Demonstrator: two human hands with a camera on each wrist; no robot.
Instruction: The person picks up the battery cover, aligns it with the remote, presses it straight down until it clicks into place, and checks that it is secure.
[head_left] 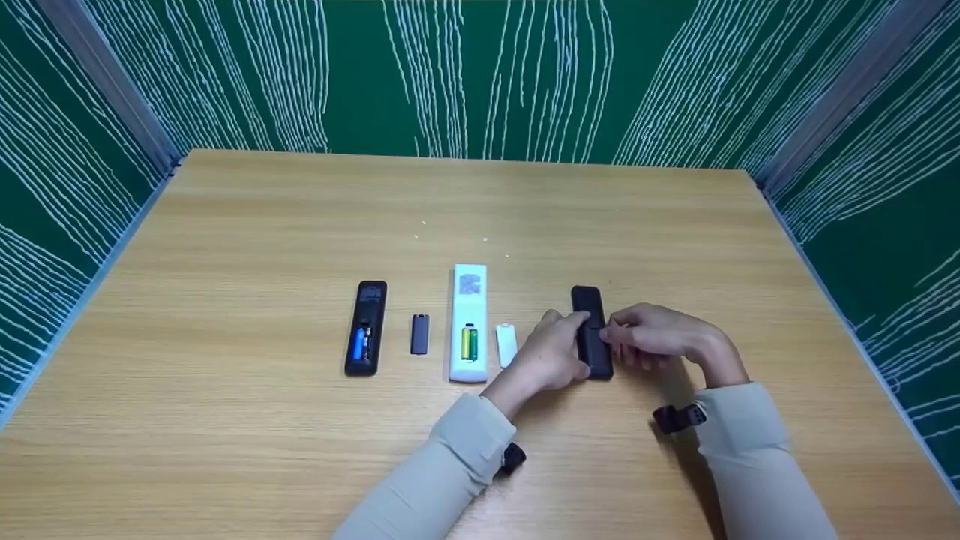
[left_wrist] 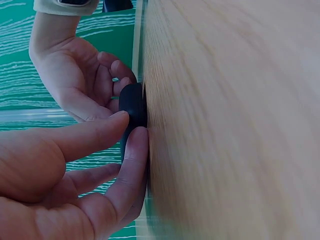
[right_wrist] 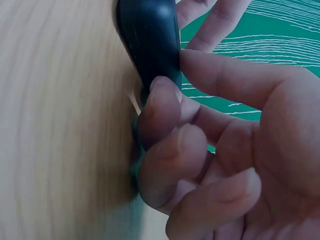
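Bracing the black remote control [head_left: 592, 351] on the wooden table [head_left: 225, 450], the left hand [head_left: 551, 352] grips one long side; the right hand [head_left: 664, 334] pinches the other. Probably light, rigid, slick: hold both edges.

On my feed I see black remotes [head_left: 595, 352], a blue battery [head_left: 358, 343], a white remote [head_left: 469, 307], yellow-and-green batteries [head_left: 469, 344], tan wood-grain table [head_left: 247, 420] and green walls [head_left: 360, 82] streaked white.

Gripped black remote [head_left: 592, 345] partly behind left hand [head_left: 551, 351] (cropped atop the right wrist view), white remote's [head_left: 468, 309] label [head_left: 470, 283] illegibly small
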